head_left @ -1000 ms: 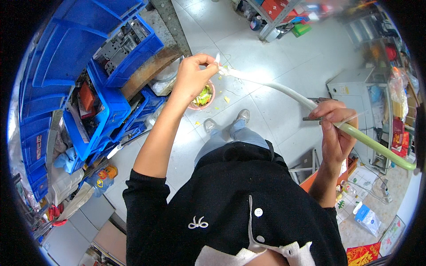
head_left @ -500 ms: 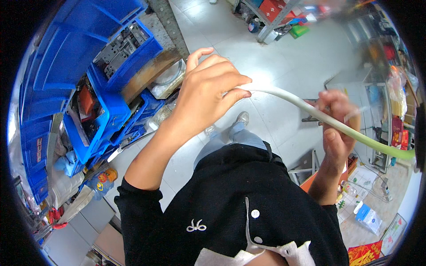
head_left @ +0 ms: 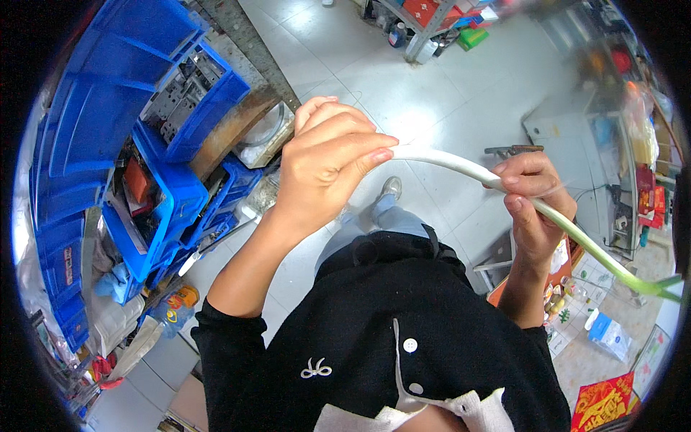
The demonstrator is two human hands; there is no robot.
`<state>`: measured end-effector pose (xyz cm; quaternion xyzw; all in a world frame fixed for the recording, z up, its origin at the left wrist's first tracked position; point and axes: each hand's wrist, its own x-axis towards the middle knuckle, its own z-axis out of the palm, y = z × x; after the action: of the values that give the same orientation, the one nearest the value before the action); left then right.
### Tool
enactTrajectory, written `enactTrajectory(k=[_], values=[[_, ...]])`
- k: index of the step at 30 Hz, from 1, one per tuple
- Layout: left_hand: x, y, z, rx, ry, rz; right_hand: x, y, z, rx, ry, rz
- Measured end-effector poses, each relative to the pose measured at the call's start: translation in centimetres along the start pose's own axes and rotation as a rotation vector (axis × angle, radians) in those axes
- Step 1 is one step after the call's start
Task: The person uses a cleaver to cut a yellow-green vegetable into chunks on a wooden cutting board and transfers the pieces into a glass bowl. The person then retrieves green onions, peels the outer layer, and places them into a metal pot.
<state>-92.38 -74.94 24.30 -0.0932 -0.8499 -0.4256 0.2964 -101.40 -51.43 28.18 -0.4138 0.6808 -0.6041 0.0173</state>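
A long leek (head_left: pixel 448 163), white at one end and green toward the other, bows across in front of me at chest height. My left hand (head_left: pixel 327 158) pinches its white end between thumb and index finger, the other fingers curled. Farther along, my right hand (head_left: pixel 534 205) grips the stalk between thumb and fingers, where white turns to pale green. A thin translucent strip (head_left: pixel 553 191) shows beside the right fingers. Past that hand the green part runs to the right edge, where the leaves fork.
Blue bins (head_left: pixel 209 115) with metal parts stand at my left, beside a wooden board (head_left: pixel 229 129). At the far side is a metal shelf (head_left: pixel 425 36). To the right, a table (head_left: pixel 586 381) bears a blue-and-white carton (head_left: pixel 608 335) and red paper (head_left: pixel 603 402). A shoe (head_left: pixel 391 189) shows on the tiled floor.
My right hand, blurred and loosely open by the leek before, has closed on the stalk, a little to the left. The left hand keeps its pinch, slightly lower.
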Motion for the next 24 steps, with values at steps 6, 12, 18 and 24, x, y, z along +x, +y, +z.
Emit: enactTrajectory(k=[6,12,18,24], values=[[-0.1,-0.6,-0.1,-0.184,-0.077,-0.216,0.1,-0.5,0.0,0.004,-0.068,-0.042],[-0.5,-2.6,0.1,0.104,0.03,-0.451,0.1,-1.0,0.0,-0.065,-0.103,-0.117],[-1.5,-3.9,-0.5,0.085,-0.031,-0.611,-0.3,-0.5,-0.5,-0.19,0.01,-0.08],[-1.5,-3.1,-0.6,-0.026,-0.145,-0.222,-0.2,0.8,-0.5,-0.173,0.099,0.039]])
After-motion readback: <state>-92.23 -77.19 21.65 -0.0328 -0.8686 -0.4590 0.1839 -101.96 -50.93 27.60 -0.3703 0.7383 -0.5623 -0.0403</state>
